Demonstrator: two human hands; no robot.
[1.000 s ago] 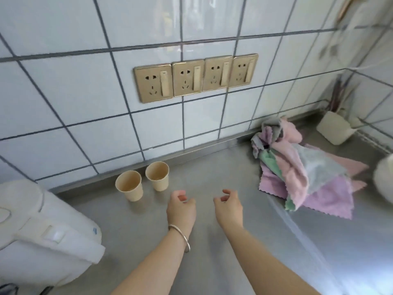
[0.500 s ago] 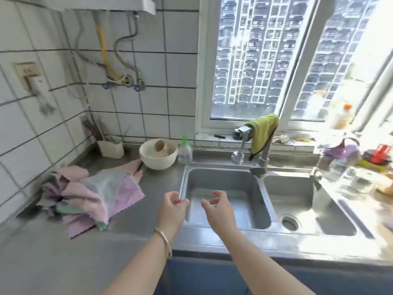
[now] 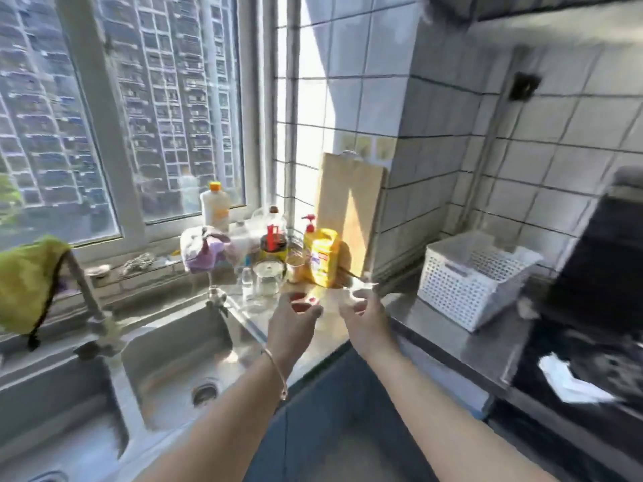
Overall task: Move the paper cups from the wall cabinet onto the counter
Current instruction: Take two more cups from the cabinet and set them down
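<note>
Neither the paper cups nor the wall cabinet shows in the head view now. My left hand, with a thin bangle on its wrist, is held out over the steel counter near the sink corner, fingers apart and holding nothing. My right hand hovers beside it, a hand's width to the right, also with loosely curled fingers and nothing in it. Both are above the counter's front edge.
A double steel sink with a tap carrying a green cloth lies left. Bottles, a glass jar, a yellow detergent bottle and a wooden board crowd the window corner. A white basket and a dark stove stand right.
The view has swung far to the right, from the tiled wall with two paper cups, past the sink, to the window corner and stove. Both hands stay held out in front, holding nothing.
</note>
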